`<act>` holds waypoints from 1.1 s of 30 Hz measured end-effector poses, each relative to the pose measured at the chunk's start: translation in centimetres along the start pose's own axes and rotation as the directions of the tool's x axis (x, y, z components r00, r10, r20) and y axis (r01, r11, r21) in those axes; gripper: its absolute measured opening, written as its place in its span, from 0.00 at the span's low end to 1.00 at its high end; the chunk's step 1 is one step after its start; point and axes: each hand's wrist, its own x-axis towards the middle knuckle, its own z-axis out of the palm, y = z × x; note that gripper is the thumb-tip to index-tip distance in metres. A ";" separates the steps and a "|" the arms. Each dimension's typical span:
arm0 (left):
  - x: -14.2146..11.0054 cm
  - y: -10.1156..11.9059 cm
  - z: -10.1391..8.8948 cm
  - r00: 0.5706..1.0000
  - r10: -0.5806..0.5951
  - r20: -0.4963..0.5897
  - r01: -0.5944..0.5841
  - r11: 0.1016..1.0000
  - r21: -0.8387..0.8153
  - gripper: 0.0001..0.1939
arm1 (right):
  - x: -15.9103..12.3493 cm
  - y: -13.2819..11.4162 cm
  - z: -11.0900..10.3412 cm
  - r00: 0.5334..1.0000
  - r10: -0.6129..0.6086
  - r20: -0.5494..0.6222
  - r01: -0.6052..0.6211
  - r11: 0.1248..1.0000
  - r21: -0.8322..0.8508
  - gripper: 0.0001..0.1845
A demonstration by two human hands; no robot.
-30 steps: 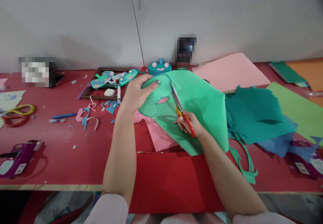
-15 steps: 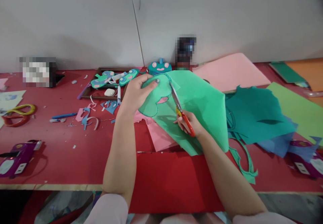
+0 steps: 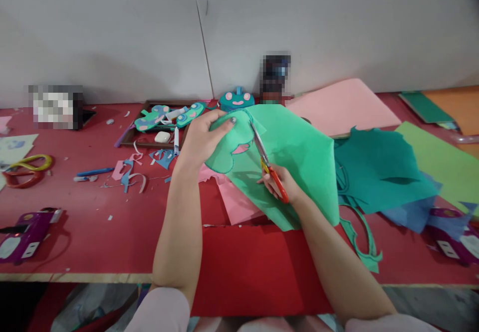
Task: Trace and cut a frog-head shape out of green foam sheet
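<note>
My left hand [image 3: 205,135] pinches a large sheet of green felt [image 3: 303,147] at its upper left, thumb on top. A rounded outline is drawn there in dark line, and the felt is cut along part of it. In my right hand [image 3: 282,182] are scissors [image 3: 272,175] with red and yellow handles. Their blades lie at the drawn outline, close to my left thumb; whether they are parted is hard to see. Through a gap in the felt shows a bit of pink [image 3: 241,148]. Under the green sheet lies pink felt [image 3: 239,202].
Behind my hands a brown tray [image 3: 129,137] holds finished felt shapes and markers. Teal felt [image 3: 385,172] and a green offcut [image 3: 368,242] lie right. Pink sheets [image 3: 344,105] rest against the wall. Other scissors [image 3: 28,165], a pen [image 3: 95,171] and a purple device [image 3: 24,235] are left.
Almost nothing differs. The scissors' blades have shifted very slightly at the outline; both hands and the felt stay in place.
</note>
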 end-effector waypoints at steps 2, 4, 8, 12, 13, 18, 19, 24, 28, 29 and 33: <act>0.0 0.0 0.0 1.000 -0.001 0.002 0.001 1.000 -0.003 0.10 | 0.0 0.1 0.0 1.000 -0.001 0.000 0.001 1.000 -0.009 0.26; 0.0 0.0 0.0 1.000 -0.002 0.004 0.002 1.000 0.000 0.10 | 0.1 0.1 0.0 1.000 -0.002 0.002 0.002 1.000 -0.009 0.26; 0.0 0.1 0.0 1.000 -0.004 0.001 0.004 1.000 0.011 0.09 | 0.1 0.1 0.0 1.000 -0.005 -0.008 0.005 1.000 -0.010 0.26; 0.0 0.1 0.0 1.000 -0.005 0.000 0.005 1.000 0.015 0.09 | 0.1 0.1 0.0 1.000 0.003 -0.008 -0.004 1.000 -0.005 0.26; 0.0 0.1 0.0 1.000 -0.007 0.001 0.007 1.000 0.018 0.09 | 0.1 0.2 0.0 1.000 0.006 -0.008 -0.006 1.000 -0.005 0.26; 0.0 0.0 0.0 1.000 0.000 0.003 0.000 1.000 0.024 0.09 | 0.1 0.2 0.0 1.000 -0.003 -0.010 0.003 1.000 -0.017 0.26; 0.0 0.0 0.0 1.000 0.000 0.004 0.000 1.000 0.025 0.09 | 0.1 0.2 0.0 1.000 -0.004 -0.009 0.004 1.000 -0.018 0.26; 0.0 0.0 0.0 1.000 -0.011 0.008 0.011 0.999 0.040 0.11 | 0.1 0.3 0.0 1.000 -0.008 -0.013 0.007 1.000 -0.026 0.27; -0.1 0.2 0.0 1.000 -0.009 0.007 0.008 0.999 0.049 0.10 | 0.0 0.5 -0.1 1.000 -0.018 -0.009 0.018 0.999 -0.032 0.27; -0.1 0.2 0.0 1.000 -0.006 0.006 0.006 0.999 0.053 0.10 | 0.0 0.5 -0.1 1.000 -0.022 -0.003 0.021 0.999 -0.032 0.27; -0.1 0.3 0.0 1.000 -0.003 0.007 0.002 0.998 0.061 0.10 | 0.2 1.0 -0.2 0.998 -0.055 0.008 0.056 0.998 -0.027 0.26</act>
